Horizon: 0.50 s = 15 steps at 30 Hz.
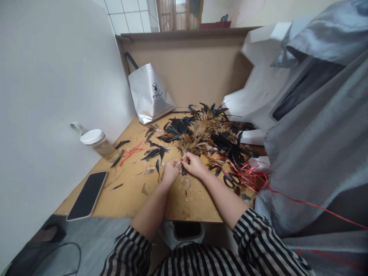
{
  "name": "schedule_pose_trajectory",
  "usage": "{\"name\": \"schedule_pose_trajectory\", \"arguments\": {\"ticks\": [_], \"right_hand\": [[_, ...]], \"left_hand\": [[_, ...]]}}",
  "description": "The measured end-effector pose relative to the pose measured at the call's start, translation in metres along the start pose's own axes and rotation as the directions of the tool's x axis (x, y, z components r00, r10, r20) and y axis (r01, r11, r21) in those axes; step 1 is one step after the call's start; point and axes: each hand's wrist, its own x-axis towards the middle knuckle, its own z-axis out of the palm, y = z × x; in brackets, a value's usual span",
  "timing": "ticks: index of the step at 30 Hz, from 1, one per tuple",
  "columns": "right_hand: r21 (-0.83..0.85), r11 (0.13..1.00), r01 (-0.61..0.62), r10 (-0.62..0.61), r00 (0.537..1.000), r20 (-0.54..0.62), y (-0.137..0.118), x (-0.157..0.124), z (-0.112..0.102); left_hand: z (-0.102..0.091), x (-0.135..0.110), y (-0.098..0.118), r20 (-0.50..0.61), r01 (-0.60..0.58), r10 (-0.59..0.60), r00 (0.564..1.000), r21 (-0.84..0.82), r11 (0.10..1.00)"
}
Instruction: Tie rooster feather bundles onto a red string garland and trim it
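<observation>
My left hand [171, 170] and my right hand [193, 164] meet over the wooden table, fingers pinched close together. Between them is a small dark feather [183, 171], its tip pointing down toward me. Which fingertips grip it is partly hidden. Just beyond my hands lies a large heap of brown feathers [202, 132], with black feathers [178, 127] bunched on its left and more black feathers [230, 147] on its right. Loose dark feathers [155, 153] lie to the left of my hands.
Tangled red ribbon [253, 174] and black-handled scissors [231, 180] lie at right. On the left are a phone [87, 195], a lidded cup [100, 143] and red strips [130, 152]. A silver bag [151, 94] leans at the back near a cardboard panel [201, 69]. Grey cloth [322, 145] hangs at right.
</observation>
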Motion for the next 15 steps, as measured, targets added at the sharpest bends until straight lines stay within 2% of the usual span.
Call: {"name": "schedule_pose_trajectory", "arguments": {"ticks": [7,11,15], "right_hand": [[-0.156,0.985,0.072,-0.07,0.997,0.021,-0.001,0.0,-0.001],[-0.135,0.99,0.047,-0.046,0.999,0.009,-0.007,0.0,-0.002],[-0.064,0.996,0.055,-0.057,0.998,-0.03,-0.019,-0.001,-0.002]], "left_hand": [[0.0,0.001,-0.001,0.006,-0.016,0.016,1.0,0.005,1.0],[0.0,0.001,-0.003,-0.014,-0.026,0.026,1.0,0.016,1.0],[-0.002,0.001,-0.005,0.044,-0.08,0.078,0.996,0.035,0.996]]}}
